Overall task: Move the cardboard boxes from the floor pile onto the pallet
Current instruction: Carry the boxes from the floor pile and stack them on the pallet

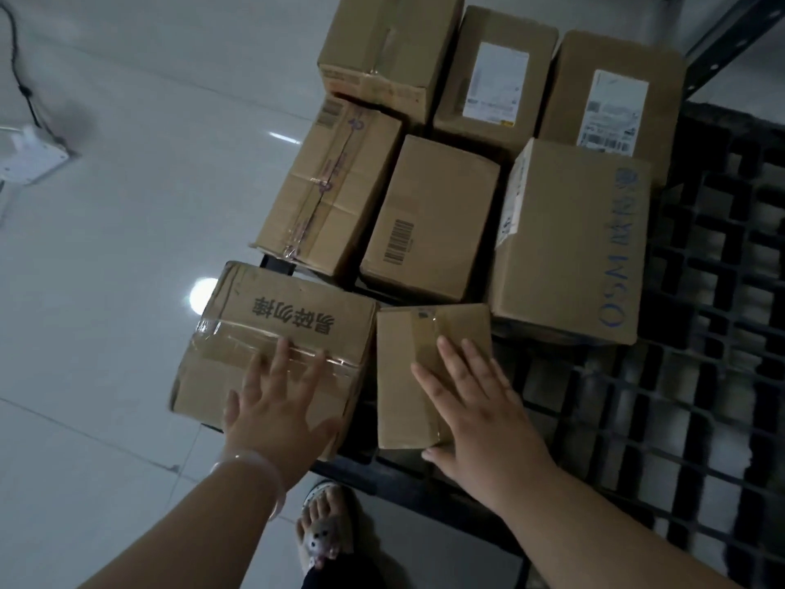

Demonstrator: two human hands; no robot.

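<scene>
Nearest to the camera is a foot in a sandal (325, 530) on the pale tiled floor (127, 214). Above it, two bare arms reach forward; the left wrist carries a clear bracelet (259, 476).

The left hand (278, 412) lies flat, with fingers straight and spread, on the top of a taped box with black characters (272, 329). The right hand (478, 412) lies flat in the same way on a smaller box (403, 376) just beside it, with the thumb at the near corner of this box. Neither hand grasps anything. Both boxes are at the near left corner of the black grid pallet (688, 418) (the left one seems to reach a little past the edge, over the floor).

Behind them stand three more boxes in a row: a long taped box (331, 184), a box with a barcode (429, 218) and a big box with blue letters (569, 252). Farther back are a plain box (391, 48) and two boxes with white labels (492, 74) (611, 99).

Far left, a white device (29, 159) with a black cable (19, 78) is on the floor.
</scene>
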